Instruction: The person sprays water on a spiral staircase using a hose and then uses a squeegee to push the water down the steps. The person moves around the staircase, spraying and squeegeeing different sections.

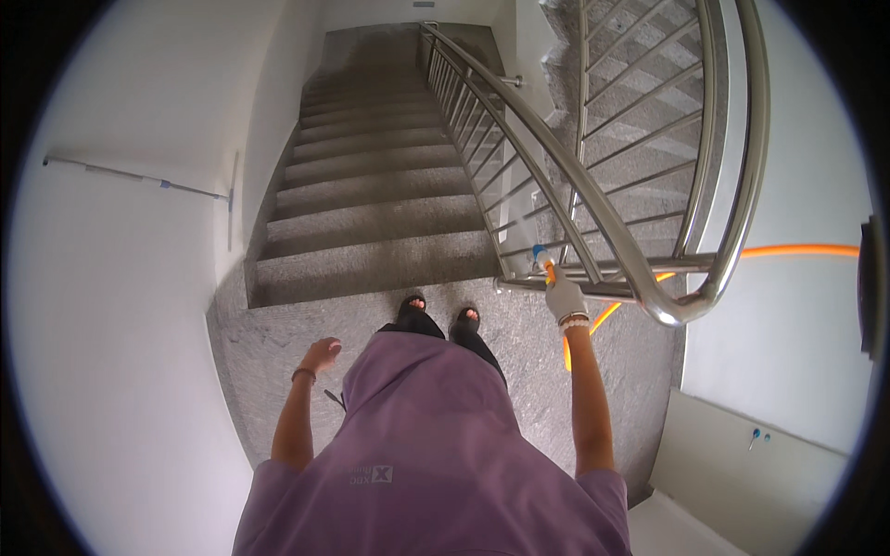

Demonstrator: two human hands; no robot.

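In a white glove, my right hand (567, 299) grips a spray nozzle (548, 264) with an orange body and a blue tip. Its tip points through the lower end of the stainless-steel stair railing (612, 208), and a faint mist shows ahead of it. An orange hose (603, 318) hangs below the glove and continues beyond the railing to the right. My left hand (320, 354) is bare and hangs beside my body over the landing. Its fingers are loosely curled, and nothing can be seen in it.
A flight of dark, wet-looking stone stairs (382, 184) runs down from my feet. Another flight (640, 90) lies beyond the railing. A long-handled tool (163, 184) leans against the left wall. At right, a low white wall (730, 452) borders the stone landing (278, 396).
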